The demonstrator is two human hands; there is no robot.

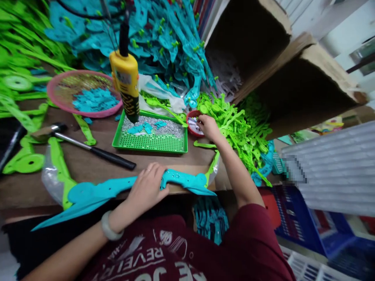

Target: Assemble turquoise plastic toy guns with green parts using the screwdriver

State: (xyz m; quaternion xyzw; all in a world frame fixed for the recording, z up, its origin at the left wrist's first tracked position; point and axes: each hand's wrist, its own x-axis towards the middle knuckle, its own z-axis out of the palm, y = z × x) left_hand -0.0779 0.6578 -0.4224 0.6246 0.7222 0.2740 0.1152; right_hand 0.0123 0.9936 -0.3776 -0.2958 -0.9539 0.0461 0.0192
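My left hand [148, 183] is wrapped over the middle of a long blue plastic toy piece [99, 190], which lies along the near table edge. Green curved arms with clear plastic, one a green arm [60, 164] on the left, are joined at both its ends. My right hand [207, 127] reaches into a small red bowl [192, 132] of whitish small parts, its fingertips pinched together. What they hold, if anything, is hidden. Beyond my left hand stands a green perforated tray [149, 145] of small silvery screws and blue bits.
A yellow electric screwdriver [125, 78] hangs over the tray. A hammer [99, 151] lies at left, near a pink basket [84, 114] of blue pieces. Heaps of blue parts [140, 35] and green parts [243, 128] crowd the back and right. Cardboard boxes [269, 74] stand behind.
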